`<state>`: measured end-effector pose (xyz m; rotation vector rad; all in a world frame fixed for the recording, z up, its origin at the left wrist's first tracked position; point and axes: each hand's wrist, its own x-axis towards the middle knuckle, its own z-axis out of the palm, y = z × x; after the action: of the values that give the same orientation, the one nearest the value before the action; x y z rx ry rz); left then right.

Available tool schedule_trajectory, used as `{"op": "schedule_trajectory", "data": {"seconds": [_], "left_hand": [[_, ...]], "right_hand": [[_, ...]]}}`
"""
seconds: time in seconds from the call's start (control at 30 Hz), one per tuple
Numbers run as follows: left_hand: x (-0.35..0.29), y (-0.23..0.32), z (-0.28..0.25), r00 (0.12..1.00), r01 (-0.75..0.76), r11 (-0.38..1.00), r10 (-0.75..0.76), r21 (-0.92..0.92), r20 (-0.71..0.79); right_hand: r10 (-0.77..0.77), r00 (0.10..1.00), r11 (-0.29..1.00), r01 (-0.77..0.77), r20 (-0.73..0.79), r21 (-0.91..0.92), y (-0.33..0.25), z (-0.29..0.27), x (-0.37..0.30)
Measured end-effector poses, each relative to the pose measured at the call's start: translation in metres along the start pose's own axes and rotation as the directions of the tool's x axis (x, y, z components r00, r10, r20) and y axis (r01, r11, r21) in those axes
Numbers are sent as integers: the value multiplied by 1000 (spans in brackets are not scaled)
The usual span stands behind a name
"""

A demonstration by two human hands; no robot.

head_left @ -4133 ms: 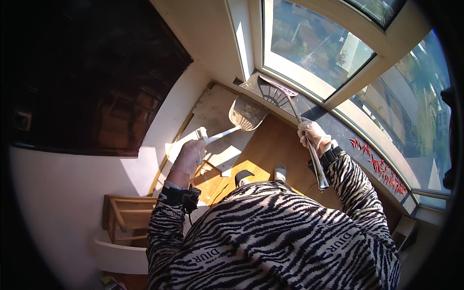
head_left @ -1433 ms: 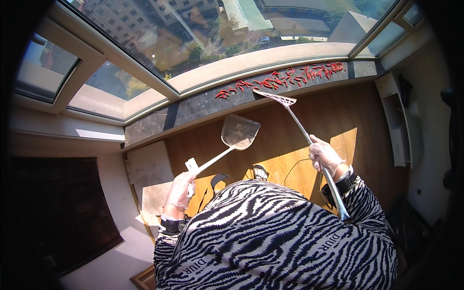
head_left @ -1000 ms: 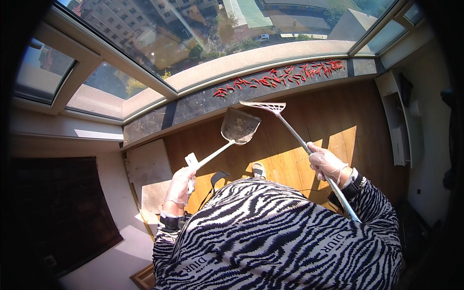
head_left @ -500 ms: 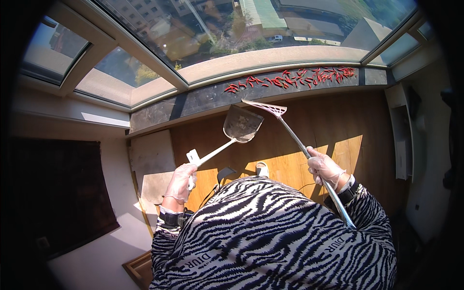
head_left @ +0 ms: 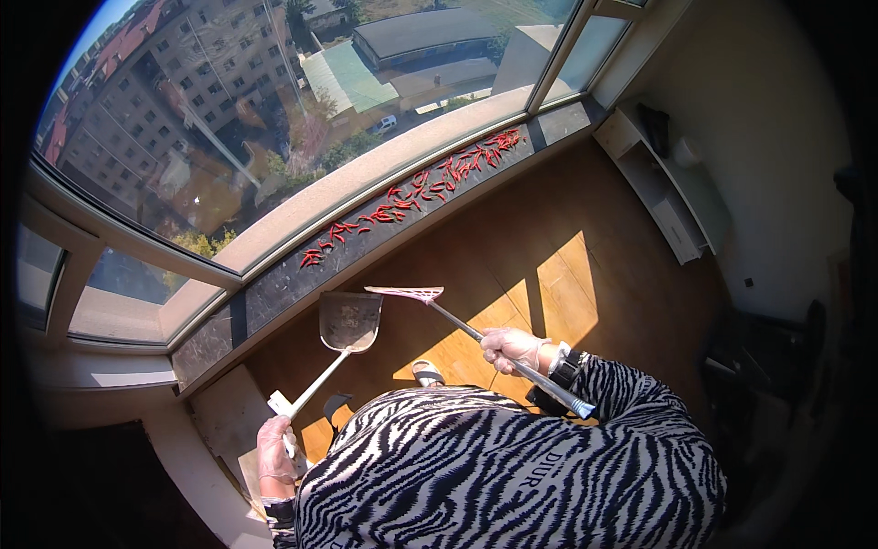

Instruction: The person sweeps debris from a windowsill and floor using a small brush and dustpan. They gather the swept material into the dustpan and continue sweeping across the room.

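Observation:
My left hand [head_left: 273, 448], in a clear plastic glove, is closed round the white handle of a dustpan [head_left: 349, 322]. The dustpan's grey, dirty-looking pan hangs ahead of me, its open edge toward the window ledge. Also gloved, my right hand [head_left: 514, 349] grips the silver pole of a broom [head_left: 464, 327]. The broom's thin pinkish head has lattice openings, and its tip reaches close to the dustpan's right rim. A blue-grey end of the pole sticks out behind the right hand, by my patterned sleeve.
Red chili peppers [head_left: 428, 186] lie scattered along the dark window ledge [head_left: 272, 295]. A large window [head_left: 215, 110] rises behind it. At the right, a white open cabinet [head_left: 654, 188] stands against the wall. Sunlit wooden floor [head_left: 558, 284] spreads below; a shoe [head_left: 427, 372] shows under me.
My view has turned to the right, so the ledge now slants and more of the right wall shows. Both hands keep hold of the dustpan and broom.

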<state>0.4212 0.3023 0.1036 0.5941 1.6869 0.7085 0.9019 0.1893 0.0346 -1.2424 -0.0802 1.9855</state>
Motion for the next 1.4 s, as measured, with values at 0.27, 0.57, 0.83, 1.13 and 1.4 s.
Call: {"op": "schedule_trajectory", "data": {"seconds": [0.27, 0.57, 0.83, 1.13, 1.4], "left_hand": [[-104, 16, 167, 978, 3, 991, -30, 132, 204], [-108, 31, 210, 898, -81, 970, -29, 229, 440], [-119, 42, 330, 779, -191, 918, -73, 347, 622], [-241, -37, 730, 729, -263, 885, -78, 384, 680], [-385, -99, 1170, 719, -368, 870, 42, 329, 694]], "right_hand": [[98, 974, 939, -22, -206, 343, -1, -204, -115], [-74, 909, 909, 231, -411, 346, 118, -246, -195], [120, 873, 581, 325, -473, 747, 114, -257, -300], [-230, 801, 693, 533, -552, 485, -52, -595, -440], [-428, 816, 545, 576, -388, 609, -350, -969, -591]]}}
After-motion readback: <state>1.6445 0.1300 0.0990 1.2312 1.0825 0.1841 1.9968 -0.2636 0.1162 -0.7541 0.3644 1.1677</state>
